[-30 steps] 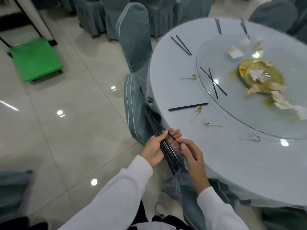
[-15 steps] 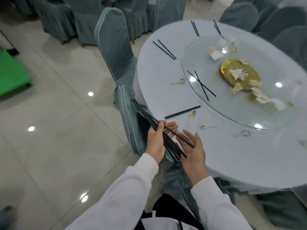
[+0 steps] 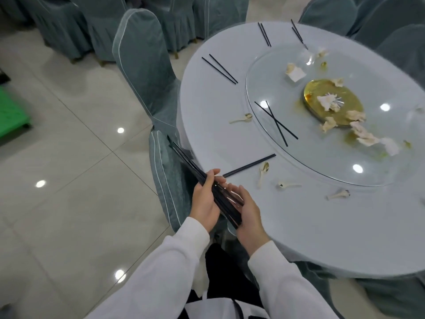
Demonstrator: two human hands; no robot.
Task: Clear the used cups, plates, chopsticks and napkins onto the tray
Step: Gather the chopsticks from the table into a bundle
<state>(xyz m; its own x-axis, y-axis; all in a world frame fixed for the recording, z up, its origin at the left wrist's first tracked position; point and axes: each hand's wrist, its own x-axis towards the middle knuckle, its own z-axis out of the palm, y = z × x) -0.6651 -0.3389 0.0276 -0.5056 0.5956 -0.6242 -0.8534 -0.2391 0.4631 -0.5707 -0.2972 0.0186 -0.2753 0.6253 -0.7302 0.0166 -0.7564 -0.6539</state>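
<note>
— Where do we have the chopsticks? We hold a bundle of black chopsticks (image 3: 208, 187) between both hands at the near edge of the round counter (image 3: 299, 226); our left hand (image 3: 204, 203) has its fingers (image 3: 210, 180) curled round the bundle, and our right hand (image 3: 248, 212) closes over its lower end from the other side, fingers together against the sticks.

— And what lies on the counter? One pair of chopsticks (image 3: 249, 165) lies just beyond our hands, a crossed pair (image 3: 276, 123) rests on the glass turntable (image 3: 264, 77), and a third pair (image 3: 219, 69) lies at the far left of the counter. Crumpled napkins (image 3: 365, 137) sit beside a gold plate (image 3: 351, 104), small spoons (image 3: 263, 172) lie near the rim, and a covered chair (image 3: 145, 65) stands at the counter's left
</note>
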